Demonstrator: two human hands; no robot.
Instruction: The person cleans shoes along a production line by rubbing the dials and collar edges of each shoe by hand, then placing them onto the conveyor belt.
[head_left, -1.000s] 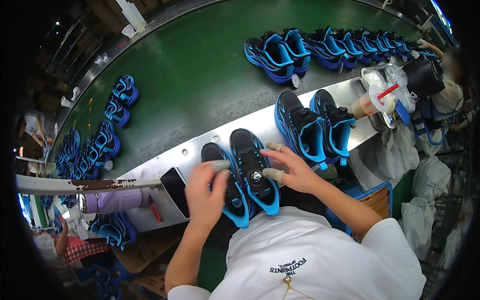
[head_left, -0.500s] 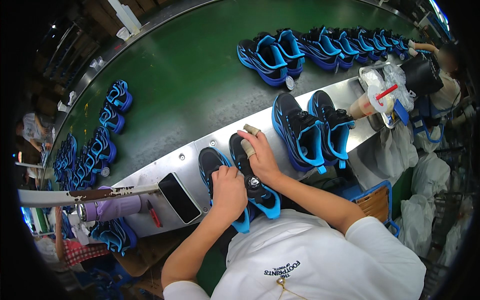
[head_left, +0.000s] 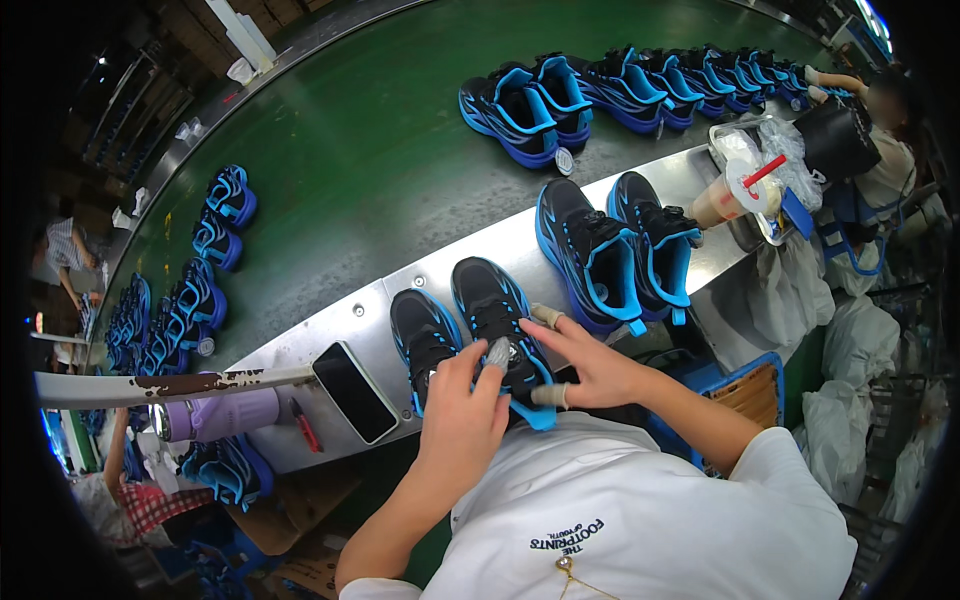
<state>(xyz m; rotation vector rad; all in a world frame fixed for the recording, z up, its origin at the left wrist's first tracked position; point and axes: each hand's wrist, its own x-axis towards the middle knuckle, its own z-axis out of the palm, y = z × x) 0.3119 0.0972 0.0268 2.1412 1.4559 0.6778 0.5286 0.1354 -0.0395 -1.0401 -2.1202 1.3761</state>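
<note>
A pair of black and blue sneakers stands before me, toes away. My left hand (head_left: 465, 408) reaches over the left sneaker (head_left: 421, 325) to the right sneaker (head_left: 487, 290). Its fingers are bent together at that shoe's tongue and round dial, one wearing a clear finger cover (head_left: 498, 352). From the other side, my right hand (head_left: 598, 372) holds the same sneaker by its collar. Finger and thumb lie apart on the shoe, both in tan wraps. The left hand's fingertips partly hide the dial.
A second sneaker pair (head_left: 585, 240) stands right on the metal ledge (head_left: 345, 320). Left lie a phone (head_left: 356, 392), a red-handled tool (head_left: 305, 425) and a purple bottle (head_left: 225, 415). A drink cup (head_left: 725, 198) stands right. More sneakers line the green belt (head_left: 330, 190). Other people work nearby.
My right hand has come back from the right sneaker's toe to its collar. The left hand has shifted from between the shoes onto the right sneaker's dial area.
</note>
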